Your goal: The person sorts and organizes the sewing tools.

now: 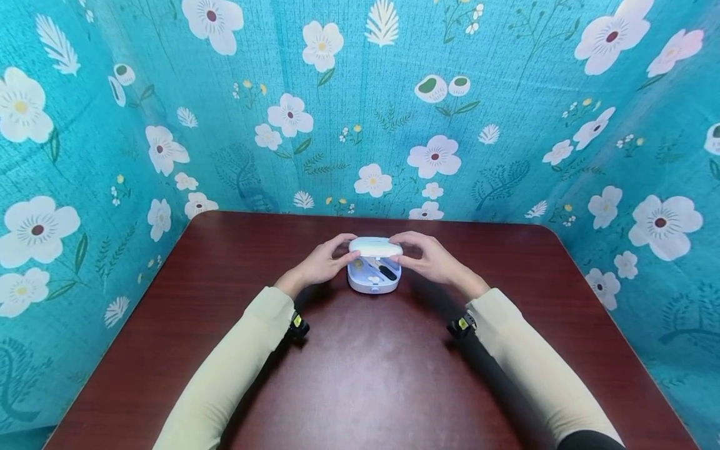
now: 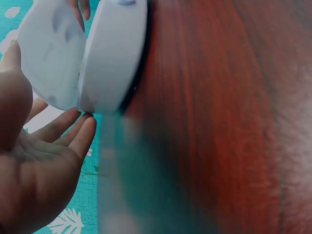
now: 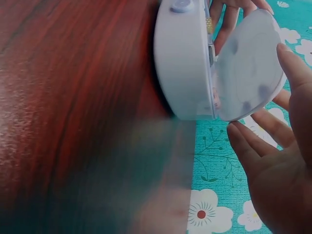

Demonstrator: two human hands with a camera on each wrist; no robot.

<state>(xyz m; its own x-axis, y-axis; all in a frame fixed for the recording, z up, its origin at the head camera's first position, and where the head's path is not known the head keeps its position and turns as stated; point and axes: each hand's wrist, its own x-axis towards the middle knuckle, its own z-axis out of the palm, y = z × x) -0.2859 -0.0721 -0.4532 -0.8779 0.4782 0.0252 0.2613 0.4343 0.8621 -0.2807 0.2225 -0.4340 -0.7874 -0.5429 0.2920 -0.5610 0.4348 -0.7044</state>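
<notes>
Head view: small white case (image 1: 374,275) sat at far middle of table (image 1: 360,375), lid (image 1: 375,247) half raised. Lid pinched from both sides by left hand (image 1: 323,262) and right hand (image 1: 430,259), fingers curled on rim, likely for steadiness (hinge at far side, so contents stay visible).

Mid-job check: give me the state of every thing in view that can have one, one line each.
Small round pale lilac plastic case: resting on the table, open, small tools inside.
Translucent white hinged lid: raised partway, held from both sides.
Left hand: fingers on the lid's left edge.
Right hand: fingers on the lid's right edge.
Dark red wooden table: bearing the case.
</notes>
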